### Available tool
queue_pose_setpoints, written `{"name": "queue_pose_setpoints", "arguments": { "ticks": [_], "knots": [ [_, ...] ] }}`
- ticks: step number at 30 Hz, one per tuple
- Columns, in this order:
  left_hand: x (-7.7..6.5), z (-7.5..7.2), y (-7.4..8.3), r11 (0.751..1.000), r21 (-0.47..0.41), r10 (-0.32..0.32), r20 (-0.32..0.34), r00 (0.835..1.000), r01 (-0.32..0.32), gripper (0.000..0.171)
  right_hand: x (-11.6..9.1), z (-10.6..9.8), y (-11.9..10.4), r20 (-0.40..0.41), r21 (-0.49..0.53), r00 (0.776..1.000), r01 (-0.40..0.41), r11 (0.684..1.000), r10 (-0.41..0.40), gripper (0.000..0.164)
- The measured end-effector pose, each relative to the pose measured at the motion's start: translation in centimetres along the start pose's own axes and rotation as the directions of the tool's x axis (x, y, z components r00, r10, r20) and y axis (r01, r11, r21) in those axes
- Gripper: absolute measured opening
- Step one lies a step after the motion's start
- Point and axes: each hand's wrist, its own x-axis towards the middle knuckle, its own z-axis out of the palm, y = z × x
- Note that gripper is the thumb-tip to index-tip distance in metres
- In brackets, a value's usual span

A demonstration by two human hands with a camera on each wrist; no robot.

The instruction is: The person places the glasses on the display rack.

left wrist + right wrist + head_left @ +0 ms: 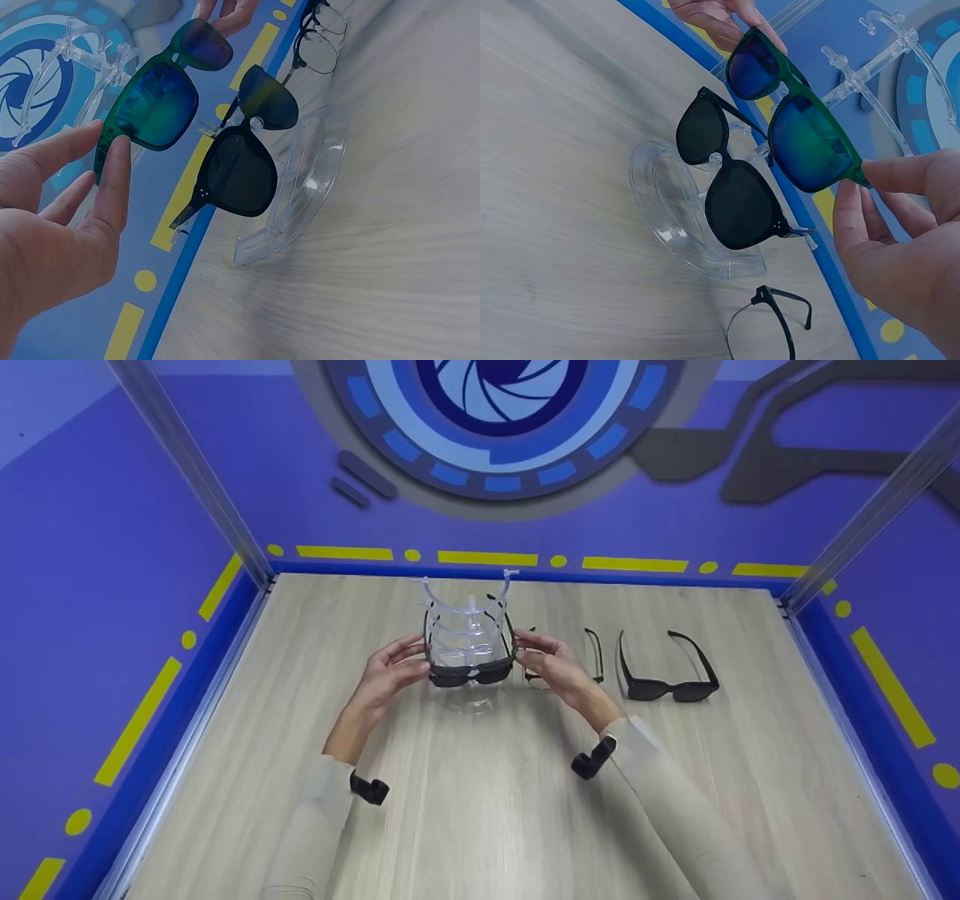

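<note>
Green-framed sunglasses with blue mirrored lenses (157,105) are held level between both hands at the clear plastic display stand (472,649). My left hand (386,679) pinches one front corner by the hinge, thumb and fingers on either side. At the opposite corner, my right hand (559,667) grips the frame the same way. Black sunglasses (739,202) sit on the stand's tier just below the green pair. Above, the stand's upper arms (469,609) carry no glasses. Its curved base (319,176) rests on the wooden table.
Thin-framed clear glasses (600,660) lie on the table right of the stand, partly behind my right hand. Farther right are large black sunglasses (671,690), temples pointing back. Blue printed panels (885,660) wall the table (450,810) at the back and both sides.
</note>
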Motion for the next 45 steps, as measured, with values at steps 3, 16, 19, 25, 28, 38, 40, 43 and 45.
{"name": "queue_pose_setpoints", "arguments": {
  "ticks": [3,16,19,25,28,38,40,43,45],
  "knots": [
    [0.4,-0.1,0.1,1.0,0.0,-0.001,0.01,1.0,0.001,0.059,0.3,0.1,0.1,-0.005,0.014,1.0,0.006,1.0,-0.006,0.053],
    [1.8,-0.2,0.3,0.999,-0.036,-0.013,-0.023,1.0,0.012,0.059,1.4,0.5,0.2,-0.052,0.038,0.999,0.011,0.999,-0.009,0.049],
    [2.1,-0.2,0.0,0.999,-0.046,-0.011,-0.027,1.0,0.01,0.06,1.6,0.5,0.3,-0.056,0.042,0.998,0.009,0.999,-0.006,0.049],
    [2.3,-0.3,-0.2,0.999,-0.045,-0.014,-0.022,1.0,0.013,0.058,1.8,0.5,0.5,-0.057,0.04,0.998,-0.012,0.999,0.014,0.049],
    [2.2,-0.4,-0.1,0.999,-0.042,-0.013,-0.02,1.0,0.012,0.058,1.8,0.6,0.5,-0.053,0.044,0.998,-0.025,0.999,0.027,0.049],
    [2.4,-0.4,0.2,0.999,-0.031,0.008,0.009,1.0,-0.008,0.059,1.9,0.6,0.6,-0.075,0.043,0.997,-0.009,0.999,0.012,0.048],
    [2.3,-0.4,0.1,0.999,-0.034,0.009,0.011,1.0,-0.008,0.059,1.9,0.6,0.7,-0.082,0.034,0.996,-0.013,0.999,0.016,0.049],
    [2.3,-0.5,0.0,0.999,-0.038,0.002,0.009,1.0,-0.002,0.059,1.9,0.6,0.8,-0.087,0.025,0.996,-0.021,0.999,0.023,0.049],
    [2.4,-0.5,0.0,0.999,-0.034,0.001,0.012,1.0,0.0,0.058,1.8,0.5,0.8,-0.086,0.026,0.996,-0.02,0.999,0.022,0.049]
  ]
}}
